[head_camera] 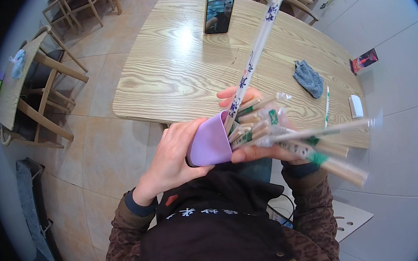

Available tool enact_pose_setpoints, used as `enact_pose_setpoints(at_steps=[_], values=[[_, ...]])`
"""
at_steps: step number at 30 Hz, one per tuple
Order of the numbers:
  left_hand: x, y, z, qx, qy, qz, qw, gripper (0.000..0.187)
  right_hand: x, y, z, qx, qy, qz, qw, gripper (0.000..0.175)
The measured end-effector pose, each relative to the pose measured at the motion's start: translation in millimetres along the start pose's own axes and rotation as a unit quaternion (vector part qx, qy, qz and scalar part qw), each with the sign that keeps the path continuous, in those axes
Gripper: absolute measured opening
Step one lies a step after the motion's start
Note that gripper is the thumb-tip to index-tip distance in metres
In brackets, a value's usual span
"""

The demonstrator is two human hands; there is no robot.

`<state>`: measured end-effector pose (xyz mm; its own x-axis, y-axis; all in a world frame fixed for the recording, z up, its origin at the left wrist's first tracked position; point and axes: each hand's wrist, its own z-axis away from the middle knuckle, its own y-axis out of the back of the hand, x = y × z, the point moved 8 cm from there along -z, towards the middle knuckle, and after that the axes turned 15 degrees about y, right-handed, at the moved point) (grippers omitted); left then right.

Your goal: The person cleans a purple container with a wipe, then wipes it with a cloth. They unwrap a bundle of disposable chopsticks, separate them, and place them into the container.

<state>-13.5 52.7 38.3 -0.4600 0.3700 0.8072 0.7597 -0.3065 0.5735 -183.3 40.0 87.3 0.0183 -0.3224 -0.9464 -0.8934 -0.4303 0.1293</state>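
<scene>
My left hand [171,153] is closed around a purple plastic chopstick holder [210,141], tilted with its mouth to the right. Several wrapped disposable chopsticks [343,170] stick out of the mouth and spread rightwards, their far ends blurred. One long pair in a clear sleeve with blue print [251,62] points up and away over the table. At the mouth, my right hand [286,149] is around the bundle of chopsticks, its thumb below and its fingers partly hidden behind them.
On the wooden table [158,78] a smartphone [220,8] stands upright at the far side. A grey-blue cloth [308,79], a single wrapped item [327,107] and a small white box [356,106] lie at the right. A tiled wall runs along the right; another table [19,80] with chairs stands left.
</scene>
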Motion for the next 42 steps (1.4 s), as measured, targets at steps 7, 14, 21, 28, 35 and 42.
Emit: enact_pose_setpoints(at_steps=[7, 14, 21, 28, 35, 42], values=[[3.4, 15.5, 2.9, 0.016, 0.010, -0.043, 0.999, 0.090, -0.2, -7.1, -23.8, -0.012, 0.030, 0.003, 0.999, 0.037], [38.1, 54.5, -23.1, 0.097, -0.058, -0.065, 0.991, 0.086, -45.9, 8.9, -52.8, 0.025, 0.158, -0.022, 0.987, 0.049], [39.8, 28.0, -69.3, 0.043, -0.069, -0.040, 0.996, 0.091, -36.6, 51.3, -44.3, 0.153, 0.073, -0.026, 0.985, 0.077], [29.0, -4.8, -97.3, -0.026, -0.073, -0.031, 0.997, 0.093, -17.4, 76.3, -24.7, 0.129, 0.035, -0.016, 0.991, 0.064], [12.3, -23.6, -114.3, -0.089, -0.051, 0.033, 0.994, 0.088, 6.3, 86.8, -22.3, 0.194, 0.020, -0.074, 0.978, 0.039], [13.1, -21.4, -118.4, -0.103, -0.048, 0.143, 0.983, 0.128, 8.6, 72.8, -32.2, 0.180, 0.005, 0.006, 0.984, 0.049]])
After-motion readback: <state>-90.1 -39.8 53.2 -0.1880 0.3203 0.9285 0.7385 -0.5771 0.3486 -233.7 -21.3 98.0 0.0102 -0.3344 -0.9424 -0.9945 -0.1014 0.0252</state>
